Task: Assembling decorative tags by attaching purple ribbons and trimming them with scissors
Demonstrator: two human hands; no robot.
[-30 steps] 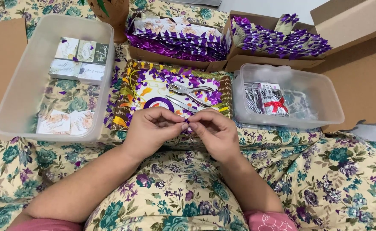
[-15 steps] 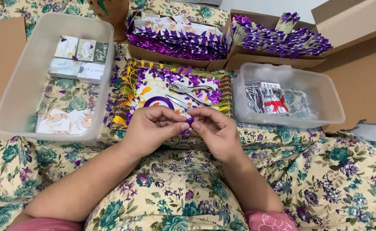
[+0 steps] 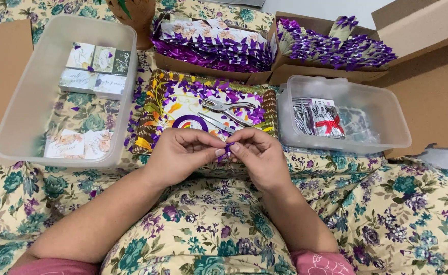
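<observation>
Both hands meet at centre, just above the lap. Left hand (image 3: 180, 153) and right hand (image 3: 257, 155) pinch a small purple ribbon (image 3: 227, 148) between thumb and forefinger tips, one from each side; fingers closed on it, grasping. Most of the ribbon is hidden by the fingertips, so its shape is hard to tell, maybe a bow or knot.

Ribbon sits at the near edge of a tray (image 3: 155, 102) w/ a bright printed pattern, strewn w/ purple scraps. Metal punch pliers (image 3: 226, 109) lie on the tray, just beyond the hands, untouched.

Left: clear tub (image 3: 25, 91) holding small printed cards, some stacked at the far end, a few at the near end. Right: second clear tub (image 3: 387, 112) w/ shiny packets, one w/ a red bow.

Far side: two cardboard boxes, left box (image 3: 203, 74) and right box (image 3: 305, 74), both packed w/ rows of purple-ribboned packets. Floral cloth (image 3: 412, 214) covers the lap and the surface around.
</observation>
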